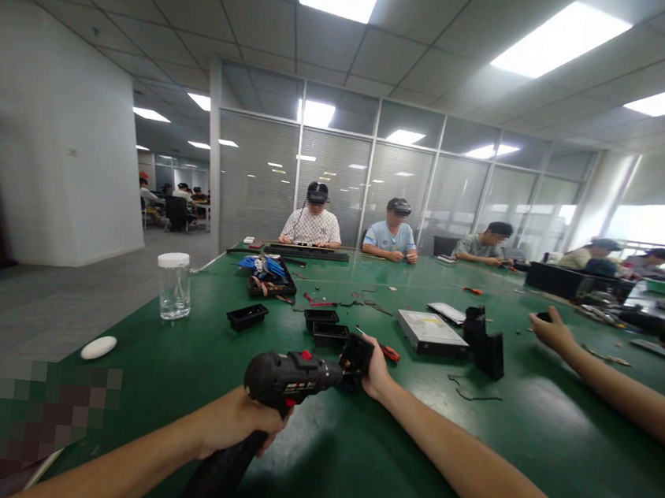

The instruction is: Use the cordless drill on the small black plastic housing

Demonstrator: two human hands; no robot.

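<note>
My left hand (246, 422) is wrapped round the grip of a black cordless drill (280, 378) with red switches. The drill points right, its tip up against a small black plastic housing (357, 355). Whether the bit sits in a screw is too small to tell. My right hand (377, 371) grips that housing from its right side, above the table. Just behind lie black open plastic boxes (331, 334) and an orange-and-black screwdriver (390, 352), partly hidden by my right hand.
A silver optical drive (430, 334) and an upright black plastic part (486, 344) stand to the right on the green table (408, 431). A clear jar (174, 288) stands left, near a white oval object (99, 347). A co-worker's hand (555, 332) reaches in from the right.
</note>
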